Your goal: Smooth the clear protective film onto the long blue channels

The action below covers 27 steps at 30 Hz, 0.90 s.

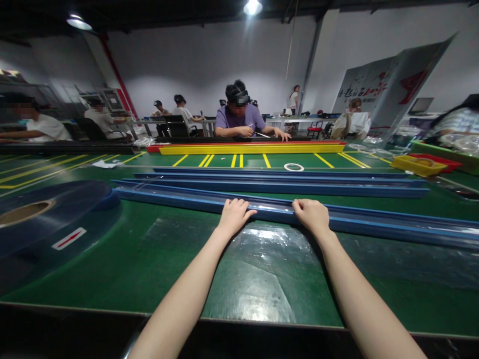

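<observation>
A long blue channel (179, 200) lies slantwise across the green table (112, 279), running out of view at the right. My left hand (235, 215) rests on the channel near its middle, fingers bent over the far side and thumb along the near edge. To the right, my right hand (311, 214) is closed on the same channel, its fingers curled at the trough. Clear film shows inside the channel and a clear sheet (262, 279) lies flat between my forearms.
More blue channels (299, 187) lie just beyond. A large film roll (93, 219) sits at the left. Farther off are yellow and red channels (250, 149), a white ring (294, 167), a yellow tray (417, 165) and a person (239, 117) across the table.
</observation>
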Available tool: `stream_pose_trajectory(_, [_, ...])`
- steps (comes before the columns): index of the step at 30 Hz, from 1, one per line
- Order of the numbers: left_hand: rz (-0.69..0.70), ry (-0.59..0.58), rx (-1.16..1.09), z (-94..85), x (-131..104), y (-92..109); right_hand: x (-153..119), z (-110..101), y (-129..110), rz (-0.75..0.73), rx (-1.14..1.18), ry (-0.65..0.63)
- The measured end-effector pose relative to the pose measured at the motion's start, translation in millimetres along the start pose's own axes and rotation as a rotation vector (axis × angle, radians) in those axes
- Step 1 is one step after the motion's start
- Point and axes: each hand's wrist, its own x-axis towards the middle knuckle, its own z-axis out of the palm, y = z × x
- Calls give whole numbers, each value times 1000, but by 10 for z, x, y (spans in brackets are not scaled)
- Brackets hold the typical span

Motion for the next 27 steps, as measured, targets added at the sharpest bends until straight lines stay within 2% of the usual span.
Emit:
stream_pose_trajectory(5, [2, 13, 4, -1, 0, 4, -4, 6, -9, 13, -4, 38])
stream_pose_trajectory(8, [5, 19, 3, 5, -5, 2, -27, 42, -96, 13, 19, 87])
stream_pose_trajectory(14, [8, 36, -1, 21, -17, 1, -97, 159, -399, -231, 81, 207])
stream_pose_trajectory(18, [5, 31, 0, 19, -16, 5, -102, 212, -467, -338, 117, 292])
stream_pose_trajectory(21, [-1, 27, 3, 13, -13, 8, -82, 226, -463, -299, 122, 289])
stream_pose_trajectory(27, [0, 23, -15, 1, -15, 14, -49, 189, -503, -202, 71, 186])
